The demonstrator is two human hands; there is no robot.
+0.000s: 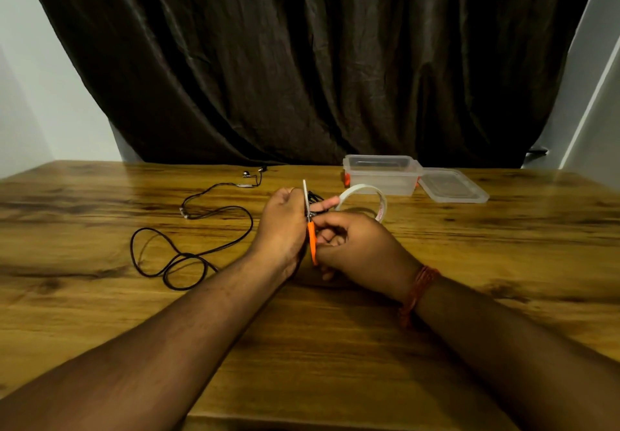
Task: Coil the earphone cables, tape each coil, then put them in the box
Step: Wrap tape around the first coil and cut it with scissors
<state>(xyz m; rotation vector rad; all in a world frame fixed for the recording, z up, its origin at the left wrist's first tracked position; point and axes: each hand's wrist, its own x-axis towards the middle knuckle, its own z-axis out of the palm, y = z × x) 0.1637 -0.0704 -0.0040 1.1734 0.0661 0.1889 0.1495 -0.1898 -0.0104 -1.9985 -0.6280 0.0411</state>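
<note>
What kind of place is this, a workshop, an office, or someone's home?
Most likely a room in a home, though that is a guess. A wooden table stands against a dark curtain between plain pale walls, and a household plastic box sits on it. No workshop tools or office gear show.

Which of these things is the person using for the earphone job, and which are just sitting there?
For the job:
left hand holding a coiled black cable
right hand gripping orange scissors
tape roll
loose earphone cable, waiting its turn
clear box and its lid

Just there:
wooden table
dark curtain
</note>
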